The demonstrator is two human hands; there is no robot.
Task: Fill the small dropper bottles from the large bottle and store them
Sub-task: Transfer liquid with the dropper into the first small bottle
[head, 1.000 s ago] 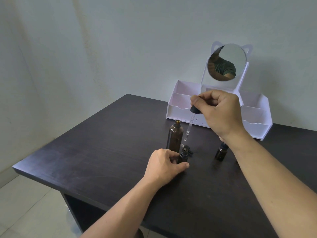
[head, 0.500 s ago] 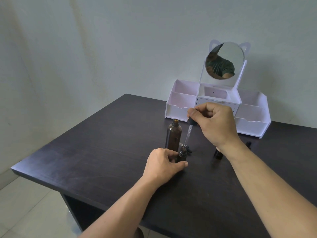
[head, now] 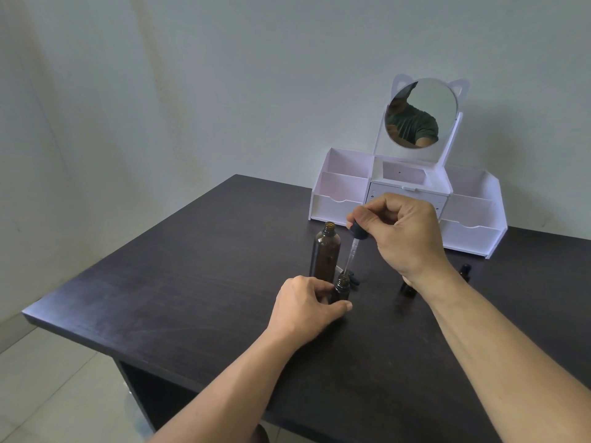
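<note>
Standing by the dark tabletop, you can see the left hand curled around a small dropper bottle just below the middle of the frame. It's tiny, dark amber glass with an open threaded neck, sitting upright on the wood. The right hand is above it, fingertips pinching the black rubber bulb of a dropper, whose clear glass tube slants down with the tip right at the little bottle's mouth. Can't tell if the tip is actually inside.

Just behind the small one stands the large bottle, same brown amber, tall and slim, cap off. Two more little dark bottles sit toward the right, partly hidden by the right wrist. At the back there's a white organiser with a cat-ear mirror.
</note>
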